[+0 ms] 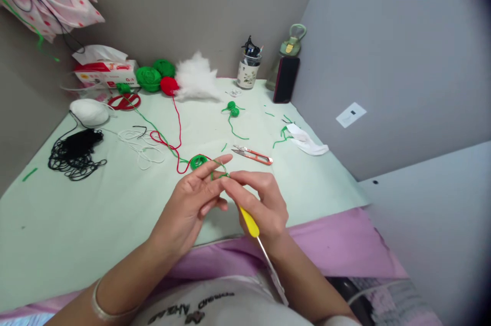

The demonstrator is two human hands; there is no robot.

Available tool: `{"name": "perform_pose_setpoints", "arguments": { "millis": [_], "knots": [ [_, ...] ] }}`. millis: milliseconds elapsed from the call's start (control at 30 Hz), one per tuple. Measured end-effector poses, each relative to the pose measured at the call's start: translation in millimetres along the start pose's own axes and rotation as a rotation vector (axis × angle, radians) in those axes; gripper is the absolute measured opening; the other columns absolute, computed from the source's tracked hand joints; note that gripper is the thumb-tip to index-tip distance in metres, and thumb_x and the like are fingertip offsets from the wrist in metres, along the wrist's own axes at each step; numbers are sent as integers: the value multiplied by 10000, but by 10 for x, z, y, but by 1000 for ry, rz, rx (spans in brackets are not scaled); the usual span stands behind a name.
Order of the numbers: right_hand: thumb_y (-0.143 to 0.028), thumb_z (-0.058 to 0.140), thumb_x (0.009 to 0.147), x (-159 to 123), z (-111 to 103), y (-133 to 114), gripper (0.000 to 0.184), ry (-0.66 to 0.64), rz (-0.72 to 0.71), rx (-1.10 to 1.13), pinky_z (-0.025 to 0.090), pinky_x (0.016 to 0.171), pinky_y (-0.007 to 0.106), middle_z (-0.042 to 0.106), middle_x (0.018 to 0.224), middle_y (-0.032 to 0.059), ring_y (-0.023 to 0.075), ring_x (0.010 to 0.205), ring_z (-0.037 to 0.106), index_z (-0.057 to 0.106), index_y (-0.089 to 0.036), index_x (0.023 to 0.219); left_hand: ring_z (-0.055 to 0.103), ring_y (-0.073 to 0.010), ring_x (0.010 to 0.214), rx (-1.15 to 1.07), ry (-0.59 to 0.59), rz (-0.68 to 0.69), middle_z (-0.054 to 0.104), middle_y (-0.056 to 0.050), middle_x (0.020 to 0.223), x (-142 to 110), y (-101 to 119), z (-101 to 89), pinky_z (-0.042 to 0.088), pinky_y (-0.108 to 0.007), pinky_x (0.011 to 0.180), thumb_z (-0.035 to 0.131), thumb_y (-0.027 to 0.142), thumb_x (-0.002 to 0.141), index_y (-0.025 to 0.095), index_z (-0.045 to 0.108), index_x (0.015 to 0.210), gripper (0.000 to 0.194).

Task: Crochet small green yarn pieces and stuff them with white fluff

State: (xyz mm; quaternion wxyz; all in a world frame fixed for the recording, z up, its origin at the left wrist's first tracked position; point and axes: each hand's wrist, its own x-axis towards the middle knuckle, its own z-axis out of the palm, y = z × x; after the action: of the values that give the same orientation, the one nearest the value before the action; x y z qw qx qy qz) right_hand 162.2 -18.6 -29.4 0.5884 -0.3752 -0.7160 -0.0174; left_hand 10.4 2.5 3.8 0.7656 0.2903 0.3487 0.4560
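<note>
Near the table's front edge, the right hand grips a yellow-handled crochet hook, while the left hand holds green yarn looped over its fingers. Orange snips lie just beyond.

Open table left of hands; snips, green yarn crowd space just ahead.

Snips are laid on the table just behind the hands; yarn balls are lined along the back wall, left of a cup.
</note>
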Motion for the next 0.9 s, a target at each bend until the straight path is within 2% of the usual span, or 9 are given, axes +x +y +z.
{"name": "perform_pose_setpoints", "arguments": {
  "millis": [33, 100, 233, 333, 433, 533, 633, 767, 900],
  "knots": [
    [-87, 648, 992, 6, -4, 10, 375, 12, 8, 22, 646, 796, 376, 793, 1107, 79, 219, 986, 759, 753, -302, 1281, 330, 11, 455, -42, -20, -52, 496, 87, 616, 8, 14, -11, 526, -115, 526, 931, 264, 778, 221, 863, 1118, 350],
    [-107, 629, 1011, 41, -24, 38, 315, 53, 145, 179, 634, 772, 363, 797, 1033, 58, 204, 918, 750, 776, -295, 1215, 281, 11, 459, -97, -29, -116, 424, 103, 582, 22, 43, -33, 520, -105, 512, 951, 244, 738, 174, 873, 1052, 331],
    [-237, 634, 1043, 109, -49, 81, 189, 106, 516, 606, 585, 685, 311, 768, 916, 17, 147, 742, 676, 816, -286, 1039, 406, 0, 516, -49, 5, -34, 542, 64, 708, 17, 51, -37, 556, -116, 548, 936, 187, 737, 196, 869, 1056, 326],
    [-284, 681, 1024, 108, -29, 85, 150, 20, 591, 697, 586, 736, 300, 782, 946, 15, 141, 787, 687, 831, -294, 1028, 504, -23, 580, 57, -23, 58, 652, 32, 851, -5, 9, -14, 620, -173, 646, 893, 203, 801, 259, 864, 1087, 293],
    [-299, 693, 1020, 97, -15, 89, 138, 51, 656, 711, 580, 742, 287, 788, 961, 15, 129, 784, 692, 830, -286, 1019, 572, -52, 644, 123, -37, 102, 685, 10, 914, -18, -14, -9, 638, -211, 724, 844, 260, 864, 270, 862, 1105, 242],
    [-342, 672, 1032, 109, -27, 111, 168, 76, 737, 818, 573, 713, 286, 777, 910, 15, 126, 745, 686, 804, -256, 974, 588, -64, 662, 153, -40, 111, 653, 11, 915, -23, 2, -22, 633, -231, 739, 836, 277, 866, 273, 860, 1104, 239],
    [-368, 644, 1046, 136, -53, 122, 207, 57, 758, 858, 567, 682, 290, 772, 866, 17, 126, 704, 681, 770, -234, 950, 607, -76, 685, 184, -24, 118, 633, 14, 924, -31, 30, -36, 616, -239, 743, 860, 275, 831, 284, 861, 1075, 244],
    [-373, 608, 1062, 151, -85, 81, 224, 39, 725, 782, 592, 683, 310, 780, 886, 28, 142, 708, 707, 747, -222, 973, 667, -100, 732, 264, -1, 125, 642, 15, 911, -43, 45, -65, 561, -218, 722, 859, 302, 831, 307, 856, 1083, 252],
    [-292, 558, 1081, 119, -99, 5, 201, 26, 563, 556, 629, 706, 320, 786, 941, 32, 148, 739, 737, 741, -227, 1028, 666, -114, 790, 361, 15, 212, 660, 19, 915, -38, 20, -103, 537, -227, 773, 834, 264, 865, 341, 852, 1090, 238]
  ]
}}
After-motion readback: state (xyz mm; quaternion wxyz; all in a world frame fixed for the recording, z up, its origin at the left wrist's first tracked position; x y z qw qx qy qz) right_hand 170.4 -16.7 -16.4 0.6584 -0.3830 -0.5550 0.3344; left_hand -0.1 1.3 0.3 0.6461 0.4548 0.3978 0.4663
